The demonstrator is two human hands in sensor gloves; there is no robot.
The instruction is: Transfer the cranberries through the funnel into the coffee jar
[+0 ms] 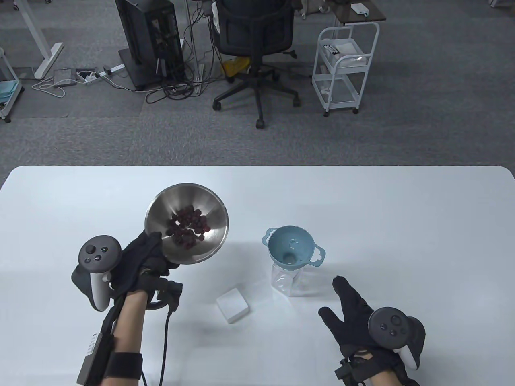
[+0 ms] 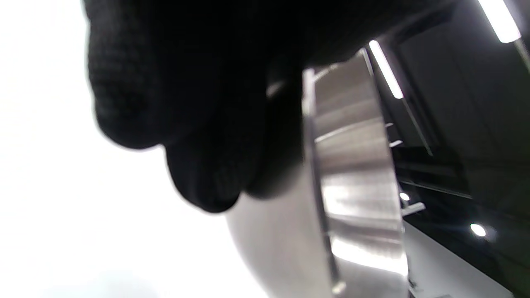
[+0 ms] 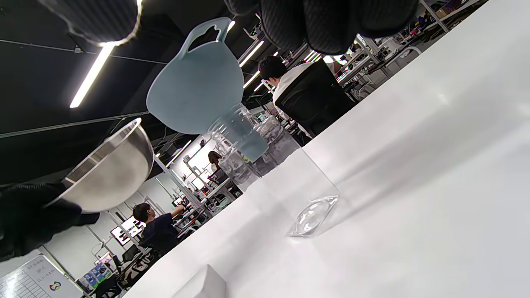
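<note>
A white counter (image 1: 402, 209) carries the work, with an office chair (image 1: 251, 44) and a white trolley (image 1: 344, 64) on the carpet beyond. The left hand (image 1: 141, 257) grips the near rim of a steel bowl (image 1: 187, 223), lifted and tipped, with dark cranberries (image 1: 188, 226) heaped inside. Between the hands, a blue funnel (image 1: 291, 247) sits in the mouth of the clear coffee jar (image 1: 287, 283), nothing blocking the way from bowl to funnel. A small white box (image 1: 233, 304) lies just left of the jar. The right hand (image 1: 354, 311) rests beside the jar, fingers spread, holding nothing. Only the right wrist view shows the funnel's spout (image 3: 248, 142) inside the jar's neck, and seated people behind; the left wrist view shows only glove and bowl wall (image 2: 356, 165)
</note>
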